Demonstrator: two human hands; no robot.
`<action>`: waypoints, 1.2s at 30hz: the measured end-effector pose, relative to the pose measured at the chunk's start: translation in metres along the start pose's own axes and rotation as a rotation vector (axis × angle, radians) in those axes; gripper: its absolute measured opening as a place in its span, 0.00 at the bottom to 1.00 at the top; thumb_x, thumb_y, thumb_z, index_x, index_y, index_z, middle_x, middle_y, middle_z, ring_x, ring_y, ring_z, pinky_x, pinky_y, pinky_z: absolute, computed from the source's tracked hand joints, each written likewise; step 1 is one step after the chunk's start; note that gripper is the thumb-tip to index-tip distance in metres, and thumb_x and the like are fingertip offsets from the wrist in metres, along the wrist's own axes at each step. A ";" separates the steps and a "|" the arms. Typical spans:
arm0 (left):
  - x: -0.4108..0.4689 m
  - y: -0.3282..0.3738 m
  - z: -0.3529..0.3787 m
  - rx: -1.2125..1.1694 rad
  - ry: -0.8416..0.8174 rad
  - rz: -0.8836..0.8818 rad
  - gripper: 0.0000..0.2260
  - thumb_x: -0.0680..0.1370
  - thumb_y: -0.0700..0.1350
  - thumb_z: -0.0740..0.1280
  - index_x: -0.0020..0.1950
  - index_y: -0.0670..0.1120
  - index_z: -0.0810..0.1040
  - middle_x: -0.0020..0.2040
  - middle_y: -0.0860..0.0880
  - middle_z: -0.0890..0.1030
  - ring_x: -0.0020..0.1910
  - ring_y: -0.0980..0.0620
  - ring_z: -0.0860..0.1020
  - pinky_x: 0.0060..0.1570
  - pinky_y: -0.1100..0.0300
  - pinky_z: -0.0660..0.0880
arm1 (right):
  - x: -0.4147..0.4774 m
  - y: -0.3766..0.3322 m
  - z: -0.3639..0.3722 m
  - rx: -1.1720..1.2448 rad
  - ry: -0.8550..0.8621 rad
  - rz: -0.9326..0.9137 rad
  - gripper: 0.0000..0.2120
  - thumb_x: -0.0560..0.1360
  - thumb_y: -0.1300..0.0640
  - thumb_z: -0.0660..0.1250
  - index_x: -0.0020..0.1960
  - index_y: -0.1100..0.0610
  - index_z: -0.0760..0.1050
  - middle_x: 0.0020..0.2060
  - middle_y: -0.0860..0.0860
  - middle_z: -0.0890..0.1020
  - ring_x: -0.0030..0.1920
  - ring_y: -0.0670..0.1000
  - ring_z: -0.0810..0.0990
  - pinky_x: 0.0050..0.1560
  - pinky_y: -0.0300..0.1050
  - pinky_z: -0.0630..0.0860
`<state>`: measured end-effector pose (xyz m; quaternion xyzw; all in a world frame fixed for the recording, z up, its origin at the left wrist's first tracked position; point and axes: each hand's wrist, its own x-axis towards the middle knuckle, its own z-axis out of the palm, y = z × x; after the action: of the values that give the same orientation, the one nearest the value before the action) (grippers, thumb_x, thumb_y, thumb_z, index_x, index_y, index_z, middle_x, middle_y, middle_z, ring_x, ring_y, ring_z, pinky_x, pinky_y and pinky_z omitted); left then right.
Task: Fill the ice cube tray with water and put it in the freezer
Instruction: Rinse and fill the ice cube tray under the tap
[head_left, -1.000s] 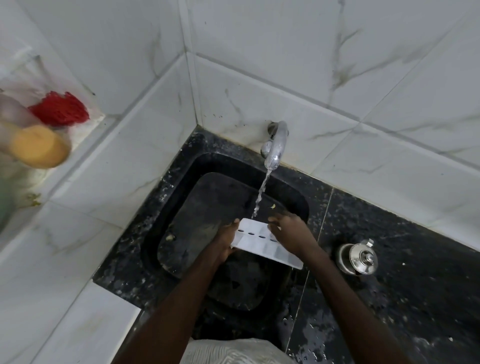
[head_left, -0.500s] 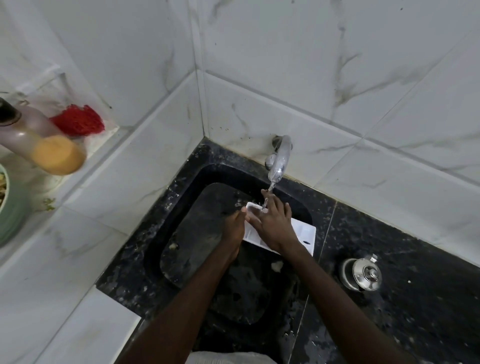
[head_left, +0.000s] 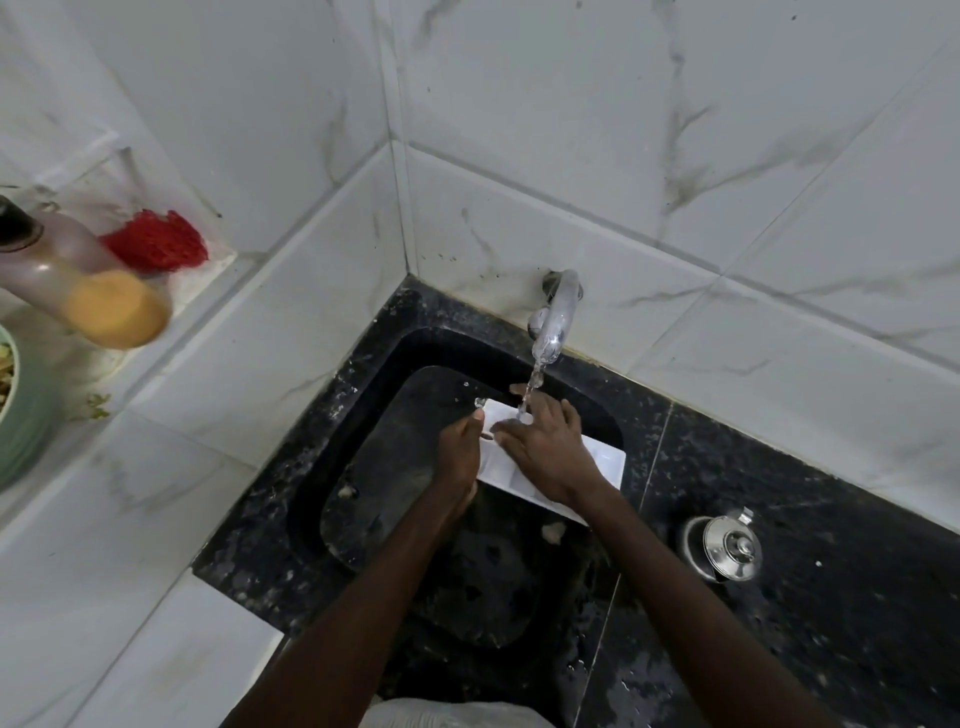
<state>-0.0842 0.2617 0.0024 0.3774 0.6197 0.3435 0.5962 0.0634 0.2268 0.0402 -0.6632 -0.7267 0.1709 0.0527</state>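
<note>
We are pinching the near-left end of the ice tray (head_left: 602, 460) in our left hand (head_left: 458, 451), while our right hand (head_left: 543, 451) is lying flat across it. The tray is sitting over the sink (head_left: 395, 364), under the tap (head_left: 556, 317). Wet plastic is probably slippery and sloshes, so we are better gripping both ends.
</note>
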 end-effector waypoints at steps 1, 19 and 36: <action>-0.002 -0.002 0.000 0.006 -0.004 -0.005 0.15 0.85 0.45 0.63 0.55 0.36 0.84 0.46 0.45 0.84 0.41 0.54 0.80 0.42 0.65 0.75 | -0.001 0.004 -0.001 0.010 0.017 0.045 0.19 0.85 0.41 0.54 0.65 0.42 0.80 0.80 0.52 0.60 0.79 0.57 0.58 0.78 0.66 0.52; -0.009 -0.004 -0.007 0.003 0.069 0.045 0.13 0.85 0.46 0.63 0.51 0.40 0.84 0.43 0.47 0.84 0.41 0.52 0.81 0.42 0.60 0.78 | -0.017 0.006 0.002 -0.047 0.090 0.109 0.28 0.81 0.32 0.46 0.65 0.40 0.80 0.81 0.51 0.60 0.80 0.57 0.56 0.78 0.68 0.49; -0.010 -0.011 -0.016 -0.071 0.141 -0.333 0.12 0.85 0.45 0.63 0.56 0.37 0.80 0.47 0.40 0.82 0.38 0.43 0.81 0.29 0.56 0.78 | -0.029 -0.002 0.008 -0.047 0.081 0.194 0.24 0.81 0.35 0.57 0.65 0.46 0.82 0.78 0.54 0.68 0.76 0.58 0.65 0.76 0.64 0.59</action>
<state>-0.1012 0.2481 -0.0021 0.2235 0.7014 0.2874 0.6128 0.0623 0.1970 0.0374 -0.7378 -0.6602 0.1314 0.0497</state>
